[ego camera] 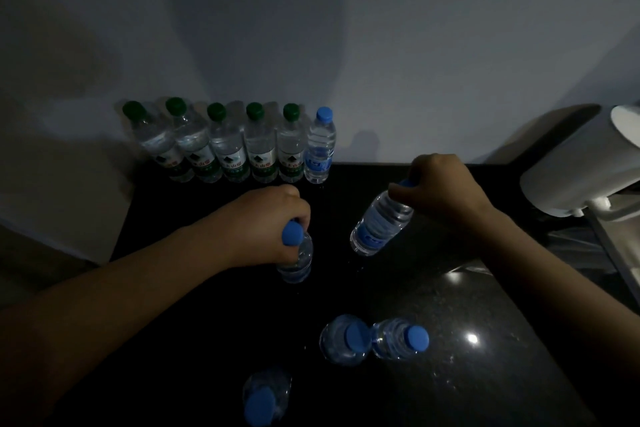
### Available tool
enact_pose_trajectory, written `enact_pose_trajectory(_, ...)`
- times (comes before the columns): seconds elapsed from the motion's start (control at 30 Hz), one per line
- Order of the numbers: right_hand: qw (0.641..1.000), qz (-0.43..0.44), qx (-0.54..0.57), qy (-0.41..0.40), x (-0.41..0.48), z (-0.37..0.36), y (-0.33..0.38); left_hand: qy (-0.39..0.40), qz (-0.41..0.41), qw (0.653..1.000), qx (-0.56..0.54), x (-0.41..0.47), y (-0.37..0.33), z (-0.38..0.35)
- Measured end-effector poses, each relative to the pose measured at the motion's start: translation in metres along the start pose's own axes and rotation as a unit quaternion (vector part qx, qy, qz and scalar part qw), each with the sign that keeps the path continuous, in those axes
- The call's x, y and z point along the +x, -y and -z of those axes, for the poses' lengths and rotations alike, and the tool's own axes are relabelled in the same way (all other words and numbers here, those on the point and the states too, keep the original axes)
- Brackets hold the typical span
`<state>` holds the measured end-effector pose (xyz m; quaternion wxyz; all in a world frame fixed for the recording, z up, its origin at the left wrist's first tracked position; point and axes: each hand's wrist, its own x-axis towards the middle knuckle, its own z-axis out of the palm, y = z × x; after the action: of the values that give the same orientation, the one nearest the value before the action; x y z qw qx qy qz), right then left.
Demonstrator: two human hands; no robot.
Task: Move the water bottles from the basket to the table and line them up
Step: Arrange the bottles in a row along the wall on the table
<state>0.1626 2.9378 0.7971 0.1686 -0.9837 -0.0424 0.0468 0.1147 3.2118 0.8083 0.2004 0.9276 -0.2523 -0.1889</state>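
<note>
Head view: left hand curls its fingers round the neck of a blue-capped bottle, held upright over the table. Right hand grips a second bottle at its cap end, tilted. Row of six stands at the wall.

Risk: thin ribbed clear plastic on polished black stone. A tilted base set down could skid and topple the row.

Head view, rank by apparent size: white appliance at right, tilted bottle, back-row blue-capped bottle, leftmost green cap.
1. white appliance
2. tilted bottle and back-row blue-capped bottle: look alike, tilted one nearer, so unranked
3. leftmost green cap
</note>
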Motion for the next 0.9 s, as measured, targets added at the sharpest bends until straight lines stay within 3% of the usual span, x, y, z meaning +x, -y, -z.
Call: enact_pose_trajectory(0.9,0.999,-0.021,-0.001,-0.028,0.170,-0.021,0.027,0.006,0.013,1.000,-0.028,0.054,0.040,0.018)
